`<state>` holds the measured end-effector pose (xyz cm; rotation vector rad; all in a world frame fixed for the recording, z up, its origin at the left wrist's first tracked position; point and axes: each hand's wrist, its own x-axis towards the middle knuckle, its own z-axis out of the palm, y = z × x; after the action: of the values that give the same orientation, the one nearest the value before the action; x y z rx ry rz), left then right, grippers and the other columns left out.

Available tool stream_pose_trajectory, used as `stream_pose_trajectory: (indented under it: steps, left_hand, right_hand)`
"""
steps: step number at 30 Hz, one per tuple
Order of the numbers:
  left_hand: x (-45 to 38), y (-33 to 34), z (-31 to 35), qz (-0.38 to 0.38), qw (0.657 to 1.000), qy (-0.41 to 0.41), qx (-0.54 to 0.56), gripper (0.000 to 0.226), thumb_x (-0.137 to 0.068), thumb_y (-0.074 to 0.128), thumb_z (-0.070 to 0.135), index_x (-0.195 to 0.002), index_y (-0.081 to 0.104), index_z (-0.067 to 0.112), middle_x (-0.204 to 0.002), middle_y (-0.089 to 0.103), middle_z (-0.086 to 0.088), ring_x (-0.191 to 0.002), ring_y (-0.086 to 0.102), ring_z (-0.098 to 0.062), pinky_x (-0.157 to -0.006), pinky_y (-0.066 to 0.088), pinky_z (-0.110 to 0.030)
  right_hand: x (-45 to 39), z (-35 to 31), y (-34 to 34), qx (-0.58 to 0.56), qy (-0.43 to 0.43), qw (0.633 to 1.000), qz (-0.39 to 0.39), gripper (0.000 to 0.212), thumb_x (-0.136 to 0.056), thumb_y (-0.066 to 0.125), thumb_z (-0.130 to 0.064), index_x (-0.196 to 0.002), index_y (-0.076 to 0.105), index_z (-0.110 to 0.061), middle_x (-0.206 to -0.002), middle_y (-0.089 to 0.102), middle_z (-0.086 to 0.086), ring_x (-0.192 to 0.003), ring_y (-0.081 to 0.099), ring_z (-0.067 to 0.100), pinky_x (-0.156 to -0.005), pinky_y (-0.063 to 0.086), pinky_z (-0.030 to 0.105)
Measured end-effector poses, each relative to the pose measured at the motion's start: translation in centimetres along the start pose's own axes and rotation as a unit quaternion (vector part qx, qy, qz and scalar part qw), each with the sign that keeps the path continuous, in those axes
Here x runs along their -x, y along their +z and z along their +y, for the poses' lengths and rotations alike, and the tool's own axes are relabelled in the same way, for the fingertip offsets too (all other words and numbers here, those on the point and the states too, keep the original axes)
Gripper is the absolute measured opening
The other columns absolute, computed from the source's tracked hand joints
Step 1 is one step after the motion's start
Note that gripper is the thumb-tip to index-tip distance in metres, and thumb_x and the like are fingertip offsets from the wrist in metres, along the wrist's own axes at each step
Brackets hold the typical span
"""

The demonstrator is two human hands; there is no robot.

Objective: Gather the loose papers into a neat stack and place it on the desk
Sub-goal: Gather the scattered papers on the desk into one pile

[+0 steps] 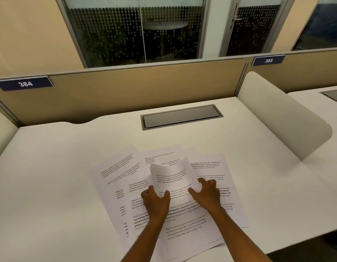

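Loose papers (169, 205) fanned and overlapping on the near middle of the white desk (50, 176). One buckled sheet (173, 176) pinched from both sides: left hand (155, 200) clamped on its near-left edge, right hand (207, 193) pressed on its right edge, fingers spread. Likely trouble: creasing along the bow if squeezed inward. Further out, skewed pages underneath, apt to slide or catch corners. Near edge of the pile overhanging the desk front, so risk of slipping off.

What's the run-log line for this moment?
phase: gathering | left hand: pinching top sheet | right hand: pinching same sheet, which bows upward | loose papers: fanned, unstacked | desk: white
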<state>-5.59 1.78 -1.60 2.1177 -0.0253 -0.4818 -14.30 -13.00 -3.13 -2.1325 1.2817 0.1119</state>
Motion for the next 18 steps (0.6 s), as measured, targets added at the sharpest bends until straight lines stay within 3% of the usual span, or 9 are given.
stream_pose_trajectory:
  steps: [5, 9, 13, 16, 18]
  left_hand:
    - [-0.2, -0.2, -0.1, -0.015, 1.0, 0.009, 0.016, 0.056, -0.079, 0.078, 0.022, -0.127, 0.05, 0.011, -0.125, 0.05, -0.014, -0.107, 0.056, -0.027, -0.086, 0.056, -0.038]
    - [-0.6, -0.4, -0.2, -0.018, 0.998, -0.002, 0.065, 0.056, -0.076, 0.08, 0.016, -0.122, 0.047, 0.015, -0.12, 0.056, -0.013, -0.101, 0.062, -0.028, -0.078, 0.06, -0.037]
    - [-0.9, -1.0, -0.2, -0.021, 0.99, -0.053, 0.128, 0.057, -0.077, 0.077, 0.005, -0.115, 0.036, 0.021, -0.117, 0.06, -0.012, -0.097, 0.066, -0.032, -0.073, 0.062, -0.042]
    - [-0.8, -1.3, 0.2, -0.009, 0.98, -0.119, 0.161, 0.067, -0.08, 0.073, -0.002, -0.124, 0.029, 0.022, -0.115, 0.06, -0.016, -0.092, 0.068, -0.035, -0.067, 0.062, -0.044]
    - [-0.7, -1.3, 0.4, -0.003, 0.974, -0.149, 0.173, 0.073, -0.08, 0.071, -0.005, -0.132, 0.027, 0.022, -0.116, 0.06, -0.018, -0.091, 0.068, -0.038, -0.071, 0.061, -0.05]
  right_hand:
    - [0.2, -0.2, 0.0, -0.064, -0.007, 0.998, -0.013, 0.07, -0.078, 0.063, -0.059, -0.137, 0.041, -0.03, -0.123, 0.045, 0.006, -0.104, 0.054, 0.02, -0.084, 0.044, 0.028]
    - [0.3, -0.6, -0.1, -0.155, -0.018, 0.988, -0.021, 0.06, -0.077, 0.069, -0.053, -0.127, 0.045, -0.03, -0.119, 0.059, 0.004, -0.099, 0.06, 0.019, -0.085, 0.053, 0.032]
    - [0.6, -1.0, -0.8, -0.225, -0.007, 0.973, -0.043, 0.061, -0.076, 0.075, -0.044, -0.126, 0.041, -0.03, -0.107, 0.064, -0.001, -0.091, 0.064, 0.016, -0.074, 0.055, 0.027]
    - [0.5, -0.7, -1.2, -0.228, 0.005, 0.973, -0.037, 0.063, -0.077, 0.079, -0.031, -0.129, 0.045, -0.023, -0.1, 0.062, 0.001, -0.078, 0.061, 0.01, -0.061, 0.047, 0.017]
    - [0.4, -0.4, -1.6, -0.225, 0.01, 0.974, -0.03, 0.055, -0.076, 0.08, -0.026, -0.123, 0.053, -0.018, -0.104, 0.066, 0.003, -0.072, 0.059, 0.005, -0.056, 0.044, 0.013]
